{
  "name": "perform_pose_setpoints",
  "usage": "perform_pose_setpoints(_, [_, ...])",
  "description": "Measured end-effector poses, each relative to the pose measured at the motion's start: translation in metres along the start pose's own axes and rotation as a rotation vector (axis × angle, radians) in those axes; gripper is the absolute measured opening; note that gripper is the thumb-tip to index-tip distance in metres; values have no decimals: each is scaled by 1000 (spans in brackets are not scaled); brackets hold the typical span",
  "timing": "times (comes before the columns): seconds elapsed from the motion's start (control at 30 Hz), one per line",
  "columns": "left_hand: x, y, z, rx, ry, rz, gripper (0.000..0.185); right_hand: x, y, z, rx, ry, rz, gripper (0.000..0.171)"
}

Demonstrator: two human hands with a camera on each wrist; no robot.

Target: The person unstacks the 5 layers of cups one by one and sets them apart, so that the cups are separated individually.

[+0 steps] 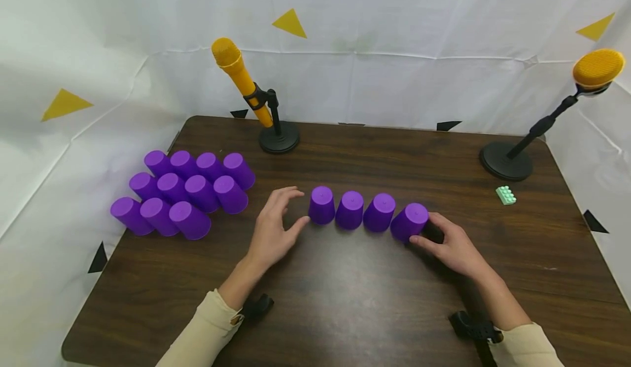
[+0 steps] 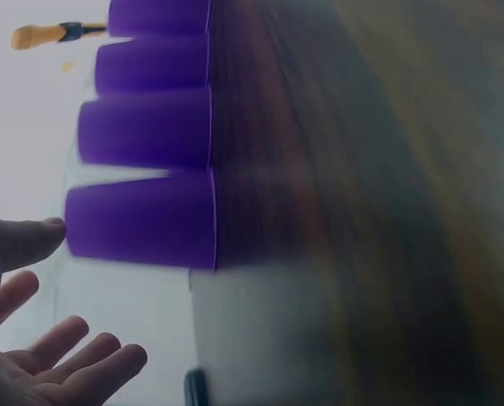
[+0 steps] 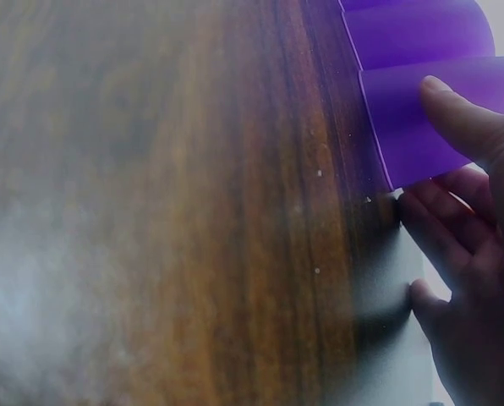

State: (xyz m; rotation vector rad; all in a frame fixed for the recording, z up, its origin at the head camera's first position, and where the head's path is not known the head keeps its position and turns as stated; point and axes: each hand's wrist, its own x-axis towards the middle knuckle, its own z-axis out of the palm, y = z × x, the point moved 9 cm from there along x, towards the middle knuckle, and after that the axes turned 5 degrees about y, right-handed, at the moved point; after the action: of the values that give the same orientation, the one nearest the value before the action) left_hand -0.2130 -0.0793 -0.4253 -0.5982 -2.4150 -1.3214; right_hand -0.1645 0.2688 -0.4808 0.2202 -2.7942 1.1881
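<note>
Several purple cups stand upside down in a row across the middle of the table. At the row's right end, my right hand [image 1: 451, 245] grips the last cup [image 1: 409, 222] between thumb and fingers. The right wrist view has the thumb [image 3: 459, 118] lying across that cup's side [image 3: 404, 127], the fingers partly hidden behind it. My left hand [image 1: 273, 230] is beside the row's leftmost cup [image 1: 321, 205], fingers spread and holding nothing. In the left wrist view its thumb [image 2: 28, 243] reaches the closed end of that cup [image 2: 142, 220].
More upside-down purple cups [image 1: 184, 222] stand in three rows at the table's left. A yellow microphone [image 1: 241, 79] on a black stand is at the back, another yellow-headed microphone [image 1: 597, 68] at the back right. A small mint-green studded block [image 1: 505, 195] lies at the right.
</note>
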Motion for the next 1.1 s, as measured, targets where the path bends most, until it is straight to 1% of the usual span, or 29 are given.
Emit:
perform_pose_setpoints(0.07, [5,1,16,-21,-36,3,49,0,0,0,0,3,-2,50])
perform_pose_setpoints(0.13, [10,2,29,-41,-64,10,48,0,0,0,-1,6,-4,49])
perform_pose_setpoints(0.2, [12,3,38,-51,-81,15,47,0,0,0,1,6,-6,49])
perform_pose_setpoints(0.27, [15,3,45,-52,-87,19,45,0,0,0,-1,6,-9,50])
perform_pose_setpoints(0.47, [20,4,50,-56,-63,18,40,0,0,-1,-3,8,-7,50])
perform_pose_setpoints(0.67, [23,3,50,-67,-68,-4,37,-1,-1,-2,2,3,0,50])
perform_pose_setpoints(0.8, [20,2,42,-92,-53,-17,36,-1,-2,-1,-2,0,3,51])
perform_pose_setpoints(0.9, [14,0,29,-114,-26,-24,35,-1,-2,-1,-3,2,2,51])
perform_pose_setpoints(1.0, [4,-4,6,-114,11,-42,34,0,-2,-2,-4,5,-2,51])
perform_pose_setpoints(1.1, [-8,-12,-24,-75,70,-62,33,0,-2,-1,-4,1,0,52])
